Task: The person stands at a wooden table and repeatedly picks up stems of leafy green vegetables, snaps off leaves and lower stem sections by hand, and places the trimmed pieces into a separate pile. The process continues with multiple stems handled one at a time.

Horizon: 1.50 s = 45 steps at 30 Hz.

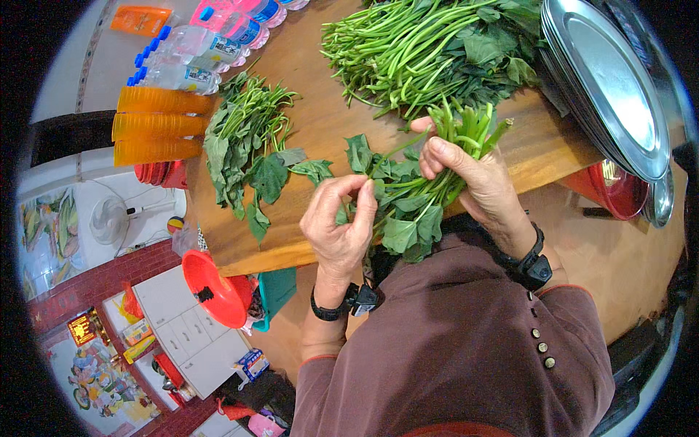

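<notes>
My right hand (pixel 469 164) is closed around a bunch of leafy green stems (pixel 418 191), cut ends up and leaves hanging toward my lap. Thumb and forefinger of my left hand (pixel 344 213) pinch a thin stem at the leafy side of that bunch. A large pile of long-stemmed greens (pixel 409 54) lies on the wooden table (pixel 306 93) beyond my hands. To the left rests a smaller heap of leafy greens (pixel 246 136), with a few leaves stretching toward my left hand.
A stack of oval metal trays (pixel 606 82) stands at the table's right. Orange cups (pixel 158 125) and plastic water bottles (pixel 202 46) line the far left edge. Below the left edge are a red plastic basin (pixel 224 289) and a teal bin (pixel 277 292). A red bucket (pixel 611 188) sits under the trays.
</notes>
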Each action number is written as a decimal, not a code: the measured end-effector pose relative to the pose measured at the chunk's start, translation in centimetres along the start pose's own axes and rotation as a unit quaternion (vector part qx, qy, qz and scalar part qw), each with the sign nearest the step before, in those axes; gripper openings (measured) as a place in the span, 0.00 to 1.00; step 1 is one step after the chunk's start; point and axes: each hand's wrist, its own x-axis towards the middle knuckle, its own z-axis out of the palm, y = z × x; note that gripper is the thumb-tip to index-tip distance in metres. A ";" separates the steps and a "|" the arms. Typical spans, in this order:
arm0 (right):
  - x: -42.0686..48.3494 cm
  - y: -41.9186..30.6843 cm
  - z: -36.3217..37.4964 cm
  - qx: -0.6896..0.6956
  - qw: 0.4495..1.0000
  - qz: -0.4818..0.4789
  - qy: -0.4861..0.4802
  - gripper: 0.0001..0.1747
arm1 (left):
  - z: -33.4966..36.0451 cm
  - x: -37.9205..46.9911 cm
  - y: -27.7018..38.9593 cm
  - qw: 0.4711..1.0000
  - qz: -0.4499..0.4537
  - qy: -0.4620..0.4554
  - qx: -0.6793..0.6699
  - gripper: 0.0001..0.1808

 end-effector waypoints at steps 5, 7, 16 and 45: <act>-0.2 0.0 0.0 -0.019 1.000 -0.004 -0.009 0.20 | 0.8 -0.5 0.6 0.999 -0.018 -0.022 -0.017 0.06; -0.3 0.0 -0.2 -0.028 0.999 -0.007 -0.019 0.19 | 0.9 -0.7 0.6 0.999 -0.014 -0.028 -0.025 0.06; -0.1 0.4 -0.3 -0.009 1.000 -0.008 0.002 0.12 | 0.3 -0.7 -2.3 0.998 -0.041 -0.025 0.028 0.08; -0.2 -0.2 -0.7 -0.026 0.998 0.057 -0.007 0.14 | -3.7 1.4 -11.5 0.937 -0.135 -0.050 0.320 0.10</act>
